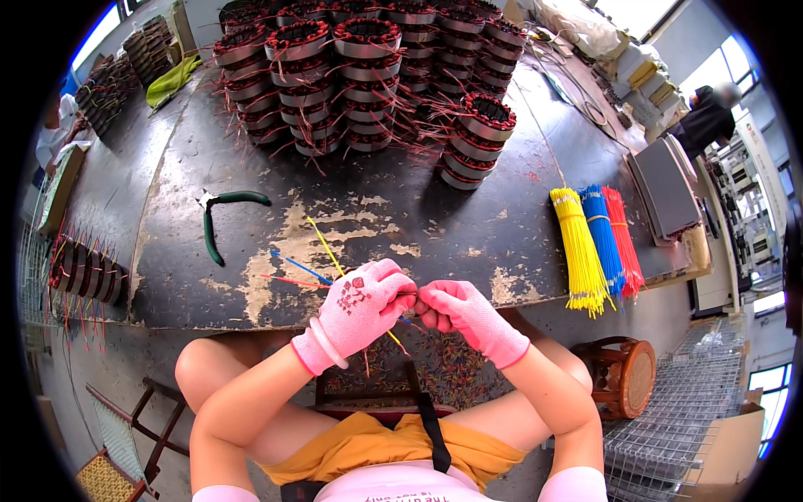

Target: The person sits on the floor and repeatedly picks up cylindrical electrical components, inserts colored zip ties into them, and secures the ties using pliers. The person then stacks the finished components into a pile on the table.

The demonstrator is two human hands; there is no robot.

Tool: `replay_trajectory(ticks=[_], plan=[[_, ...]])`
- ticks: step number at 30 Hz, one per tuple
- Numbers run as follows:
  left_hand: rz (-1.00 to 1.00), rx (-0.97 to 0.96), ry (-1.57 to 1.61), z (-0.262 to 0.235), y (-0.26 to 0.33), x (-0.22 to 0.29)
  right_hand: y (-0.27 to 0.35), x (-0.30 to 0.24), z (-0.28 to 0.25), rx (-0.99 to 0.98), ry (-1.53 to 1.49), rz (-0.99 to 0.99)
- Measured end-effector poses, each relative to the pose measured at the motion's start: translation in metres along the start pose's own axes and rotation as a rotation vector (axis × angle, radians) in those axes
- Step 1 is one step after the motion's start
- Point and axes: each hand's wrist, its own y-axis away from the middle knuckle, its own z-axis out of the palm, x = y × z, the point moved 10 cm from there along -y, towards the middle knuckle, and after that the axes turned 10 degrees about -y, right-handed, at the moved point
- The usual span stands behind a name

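Note:
Both hands wear pink gloves and meet just over the table's near edge. My left hand (361, 303) is closed around a few thin wires: a yellow wire (324, 243), a blue wire (299, 266) and a red wire (288, 280). Their far ends fan out to the left over the tabletop, and other ends show below the hand. Touching or nearly touching it, my right hand (462, 316) pinches with thumb and fingers. What lies between its fingertips is too small and hidden to make out. Green-handled pliers (211, 222) lie spread on the table, left of my hands.
Stacks of wound stator cores (368, 75) with red leads fill the table's (351, 188) far side; a shorter stack (478, 142) stands nearer. At right lie yellow (577, 251), blue (604, 238) and red wire bundles (623, 243). More cores (88, 269) sit at the left edge. A wooden stool (619, 376) stands at right.

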Motion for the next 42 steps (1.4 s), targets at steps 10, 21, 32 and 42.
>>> replay_trajectory(ticks=[10,21,32,42], plan=[[-0.011,-0.008,-0.056,-0.002,0.001,0.0,0.033,-0.078,0.039,0.145,1.17,-0.763],[-0.001,0.0,-0.053,-0.003,0.001,0.001,0.047,-0.09,0.039,0.388,1.261,-0.884],[0.071,-0.009,-0.095,-0.001,0.002,0.006,0.029,-0.035,-0.012,0.243,0.411,-0.139],[0.047,-0.01,-0.108,-0.001,0.0,0.006,0.048,-0.069,0.05,0.273,1.655,-0.943]])
